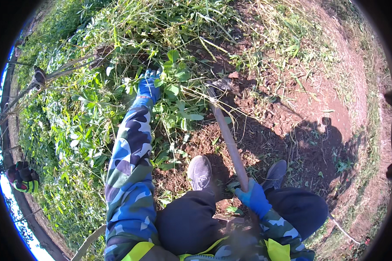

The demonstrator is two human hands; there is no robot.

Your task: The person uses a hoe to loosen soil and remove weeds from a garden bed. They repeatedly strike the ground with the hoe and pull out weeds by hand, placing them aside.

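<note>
My right hand [254, 197], in a blue work glove, grips the lower end of a long wooden tool handle [229, 142]. The handle slants away to a greyish metal head [221, 84], probably a hoe's, resting on the reddish soil and partly covered by stems. My left hand [149, 87], gloved in blue too, reaches into leafy green weeds [174, 89] left of the tool head. Leaves and shade cover its fingertips, so whether it holds any stems cannot be told.
Dense weeds [75, 130] fill the left side, with a bare-branched woody stem [68, 67] sticking out. My shoes [200, 171] stand on loose soil [196, 143]. A person in a reflective vest [24, 177] is far left. Dry grass [359, 75] lines the right.
</note>
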